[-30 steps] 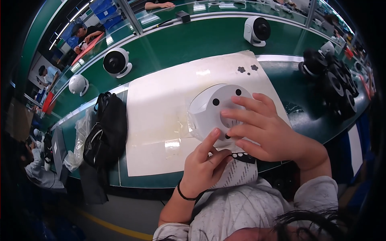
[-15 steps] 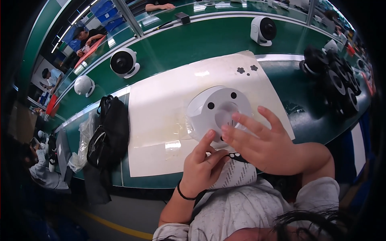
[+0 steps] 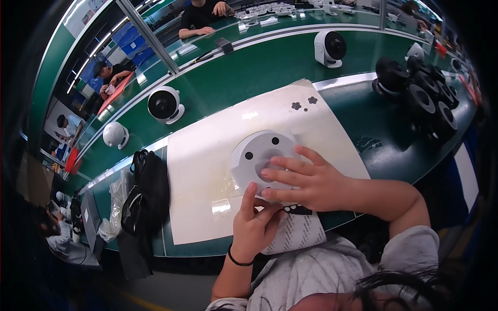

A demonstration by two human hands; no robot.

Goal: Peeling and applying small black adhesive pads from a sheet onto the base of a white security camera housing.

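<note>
A white device base [image 3: 243, 173] lies on the large pale sheet with its round recess facing up. Two black round pads [image 3: 275, 140] show on its far part, and a third dark spot at its near edge is partly covered. My right hand [image 3: 321, 184] spreads over the recess, fingers apart, fingertips on or just above the surface. Beside the near edge, my left hand [image 3: 254, 223] pinches the end of a sticker sheet [image 3: 298, 231], which has white backing and a black strip with round cut-outs. Its index finger reaches up to the base.
The pale work sheet [image 3: 197, 217] carries black flower-shaped pieces [image 3: 296, 105]. A black bag [image 3: 145, 192] and clear plastic [image 3: 118, 202] lie left. White cameras with black fronts [image 3: 330, 49] stand along the far green belt; several black round parts [image 3: 423, 90] are piled right. Co-workers [image 3: 202, 18] sit beyond.
My right hand has come lower and further left over the base. The view has shifted, so the surroundings sit differently in the picture. My left hand keeps its pinch on the sticker sheet.
</note>
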